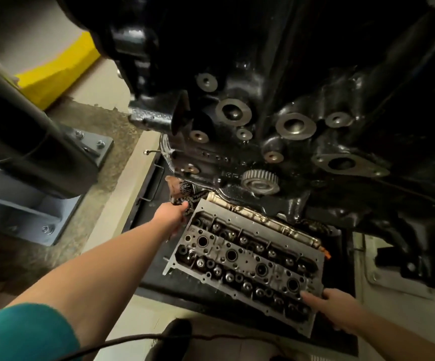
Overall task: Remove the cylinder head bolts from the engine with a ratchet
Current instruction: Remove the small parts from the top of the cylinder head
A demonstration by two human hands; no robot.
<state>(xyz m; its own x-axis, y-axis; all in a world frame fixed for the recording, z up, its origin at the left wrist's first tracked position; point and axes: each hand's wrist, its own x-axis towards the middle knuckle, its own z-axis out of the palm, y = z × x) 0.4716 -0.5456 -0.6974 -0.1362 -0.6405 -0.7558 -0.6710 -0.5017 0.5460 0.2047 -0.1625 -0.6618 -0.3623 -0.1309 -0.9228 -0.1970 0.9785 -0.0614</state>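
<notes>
My left forearm (pixel 101 256) reaches far; the left hand (pixel 170 213) grips the cylinder head (pixel 247 259) at its far corner. My right hand (pixel 337 312) holds the near right corner. Its long axis runs between my hands, below the engine (pixel 276 113). No ratchet is visible.

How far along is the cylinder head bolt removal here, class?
Done, apparently: the cylinder head lies apart from the black engine block, tilted over a dark tray. In hand: left hand and right hand hold its ends. Left: setting it down; no ratchet or bolts show.
</notes>
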